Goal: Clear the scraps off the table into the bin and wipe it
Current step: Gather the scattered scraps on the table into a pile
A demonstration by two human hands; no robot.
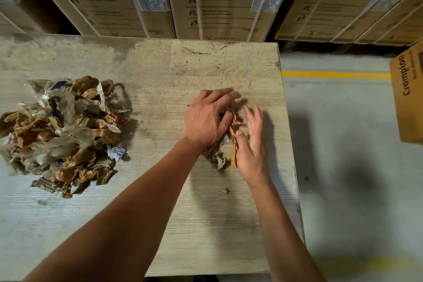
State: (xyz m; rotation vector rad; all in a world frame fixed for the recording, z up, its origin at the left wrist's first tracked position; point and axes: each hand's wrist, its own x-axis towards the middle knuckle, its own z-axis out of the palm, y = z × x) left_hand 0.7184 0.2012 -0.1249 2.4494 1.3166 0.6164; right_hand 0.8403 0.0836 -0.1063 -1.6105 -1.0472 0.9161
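A worn wooden table [160, 71] fills the view. On its left lies a big heap of scraps [64, 130]: brown tape, crumpled plastic film and paper. A small clump of scraps [231, 139] lies near the table's right edge. My left hand [207, 119] rests on top of that clump with fingers spread. My right hand [253, 144] stands on edge against the clump's right side, fingers straight. One tiny scrap [226, 190] lies alone just in front of the clump. No bin is in view.
Tall strapped cardboard cartons [219, 0] stand right behind the table. A Crompton carton [409, 94] sits at the right on the concrete floor [343, 144], which carries a yellow line [332, 74]. The table's right edge runs just past my right hand.
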